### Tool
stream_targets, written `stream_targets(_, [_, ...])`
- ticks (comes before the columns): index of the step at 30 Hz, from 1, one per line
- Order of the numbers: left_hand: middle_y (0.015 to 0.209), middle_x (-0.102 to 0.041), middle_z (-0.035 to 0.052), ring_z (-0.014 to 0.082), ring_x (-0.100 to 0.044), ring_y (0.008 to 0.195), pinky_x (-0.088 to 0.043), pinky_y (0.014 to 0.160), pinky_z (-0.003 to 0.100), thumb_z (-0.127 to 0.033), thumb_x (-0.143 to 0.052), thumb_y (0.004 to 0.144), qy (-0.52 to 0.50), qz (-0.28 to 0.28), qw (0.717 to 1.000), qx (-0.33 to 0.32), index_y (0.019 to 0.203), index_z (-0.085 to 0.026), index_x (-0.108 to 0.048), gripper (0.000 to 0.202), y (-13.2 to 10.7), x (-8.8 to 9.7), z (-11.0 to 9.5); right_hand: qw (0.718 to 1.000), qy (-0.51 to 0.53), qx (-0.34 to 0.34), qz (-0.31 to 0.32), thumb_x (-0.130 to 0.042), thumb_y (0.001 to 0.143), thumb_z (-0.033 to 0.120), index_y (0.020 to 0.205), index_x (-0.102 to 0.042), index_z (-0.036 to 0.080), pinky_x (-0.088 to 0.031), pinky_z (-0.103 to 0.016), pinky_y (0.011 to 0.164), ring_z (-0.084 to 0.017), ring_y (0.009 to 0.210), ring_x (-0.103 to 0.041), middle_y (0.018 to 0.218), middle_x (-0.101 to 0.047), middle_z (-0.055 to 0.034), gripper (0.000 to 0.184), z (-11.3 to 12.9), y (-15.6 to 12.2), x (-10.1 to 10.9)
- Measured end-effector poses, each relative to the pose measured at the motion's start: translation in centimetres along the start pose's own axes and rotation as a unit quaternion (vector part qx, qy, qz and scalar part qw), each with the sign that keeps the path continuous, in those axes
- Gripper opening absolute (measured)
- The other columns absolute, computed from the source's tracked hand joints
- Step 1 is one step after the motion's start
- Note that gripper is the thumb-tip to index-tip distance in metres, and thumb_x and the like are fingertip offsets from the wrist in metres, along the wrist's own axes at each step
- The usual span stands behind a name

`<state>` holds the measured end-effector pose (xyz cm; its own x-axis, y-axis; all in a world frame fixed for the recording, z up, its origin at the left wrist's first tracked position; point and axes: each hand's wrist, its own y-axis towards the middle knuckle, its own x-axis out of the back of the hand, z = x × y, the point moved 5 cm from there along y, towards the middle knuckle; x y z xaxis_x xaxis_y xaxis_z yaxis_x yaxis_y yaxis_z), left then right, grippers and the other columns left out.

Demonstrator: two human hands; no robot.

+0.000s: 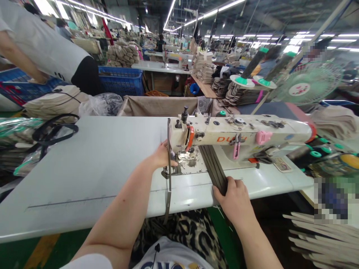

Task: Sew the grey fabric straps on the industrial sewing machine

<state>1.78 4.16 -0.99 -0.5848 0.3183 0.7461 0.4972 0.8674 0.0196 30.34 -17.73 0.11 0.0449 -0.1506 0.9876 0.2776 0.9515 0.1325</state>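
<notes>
Long strip lights (231, 5) hang above a green floor (14, 256).

The camera sits on the person's head and looks forward and down. At the bottom it sees the person's own shirt (168, 254) and lap (196, 228), closer than the hands. The left hand (162, 155) and right hand (235, 196) are near, low in front of the camera. It looks down at a slant on the worktop (112, 157) around the hands. The view is wide, from a blue crate (120, 80) beyond the left hand to a fan (303, 84) beyond the right hand. Far past both hands, it reaches the ceiling lights (220, 10).
</notes>
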Motion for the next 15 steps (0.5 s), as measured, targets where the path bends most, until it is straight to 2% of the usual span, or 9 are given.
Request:
stream_targets(4, [0.153, -0.071, 0.0165, 0.0445, -0.062, 0.150, -0.042, 0.139, 0.060, -0.030, -0.110, 0.054, -0.003, -0.009, 1.000, -0.011, 0.145, -0.019, -0.078, 0.096, 0.1, -0.1, 0.0, 0.999, 0.000, 0.050, -0.016, -0.067, 0.108, 0.043, 0.148, -0.063, -0.004, -0.060, -0.060, 0.104, -0.049, 0.113, -0.069, 0.125, -0.069, -0.0325, 0.061, 0.5, -2.2, -0.3])
stream_targets(7, [0.155, -0.071, 0.0172, 0.0456, -0.061, 0.151, -0.039, 0.141, 0.061, -0.033, -0.110, 0.056, 0.012, -0.003, 1.000, -0.012, 0.146, -0.019, -0.078, 0.096, 0.1, -0.1, -0.1, 0.997, 0.004, 0.078, -0.020, -0.068, 0.106, 0.047, 0.155, -0.057, -0.003, -0.058, -0.066, 0.110, -0.051, 0.121, -0.065, 0.132, -0.067, -0.0331, 0.070, 0.5, -3.5, -0.7])
stream_targets(10, [0.156, -0.071, 0.0160, 0.0461, -0.060, 0.153, -0.038, 0.142, 0.060, -0.028, -0.106, 0.058, 0.015, 0.004, 1.000, -0.016, 0.142, -0.019, -0.080, 0.088, 0.2, 0.0, -0.1, 0.996, 0.006, 0.091, 0.002, -0.072, 0.098, 0.036, 0.159, -0.053, -0.001, -0.058, -0.065, 0.113, -0.050, 0.125, -0.063, 0.137, -0.066, -0.0321, 0.074, 1.0, -4.0, -0.9])
stream_targets(12, [0.157, -0.072, 0.0153, 0.0447, -0.059, 0.156, -0.039, 0.142, 0.058, -0.024, -0.099, 0.065, 0.011, 0.010, 0.999, -0.030, 0.140, -0.019, -0.080, 0.078, 0.3, 0.3, -0.1, 0.996, 0.000, 0.084, 0.014, -0.072, 0.093, 0.025, 0.159, -0.053, -0.001, -0.059, -0.062, 0.112, -0.050, 0.125, -0.063, 0.138, -0.064, -0.0323, 0.074, 1.6, -3.9, -0.8])
stream_targets(15, [0.149, -0.077, 0.0153, 0.0427, -0.065, 0.149, -0.049, 0.135, 0.053, -0.017, -0.087, 0.072, -0.023, -0.019, 0.999, -0.021, 0.130, -0.018, -0.081, 0.059, 0.5, 1.0, 0.4, 0.998, 0.008, 0.023, 0.049, -0.066, 0.092, 0.012, 0.155, -0.056, -0.003, -0.056, -0.060, 0.111, -0.050, 0.126, -0.063, 0.135, -0.063, -0.0334, 0.066, 2.5, -3.3, -0.5])
